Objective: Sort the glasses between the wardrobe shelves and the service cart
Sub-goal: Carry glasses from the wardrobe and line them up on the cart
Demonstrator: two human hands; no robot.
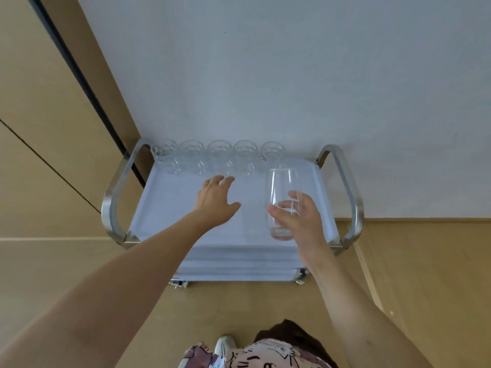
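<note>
Head view looks down on a cart (353, 197) with curved metal handles at both ends, standing against a pale wall (265, 75). White cloth (164, 208) covers its top shelf and hangs over the near edge in folds.

5 clear mugs (219, 155) with faceted sides stand in a row along the far edge of the shelf, close to the wall. They sit just beside each other, handles toward the person. The mug at the right end (273, 152) carries a small red sticker.

Right hand (297, 216) grips a smooth, clear tumbler (283, 200) around its lower half, thumb on the left side and fingers (299, 197) wrapped behind the glass. The tumbler is tilted, its rim leaning away toward the mug row, its thick base nearest the person. It is over the right part of the shelf; whether the base touches the cloth cannot be told.

Left hand (216, 200) is empty, palm down, fingers loosely spread and reaching toward the middle of the mug row. Its fingertips (225, 179) are near the mug handles but not on them.

Tan wooden panels (39, 128) with a dark vertical gap fill the left side. Wood floor (425, 261) lies to the right and below. At the bottom edge are a patterned garment (265, 354) and a white shoe (224, 343).
</note>
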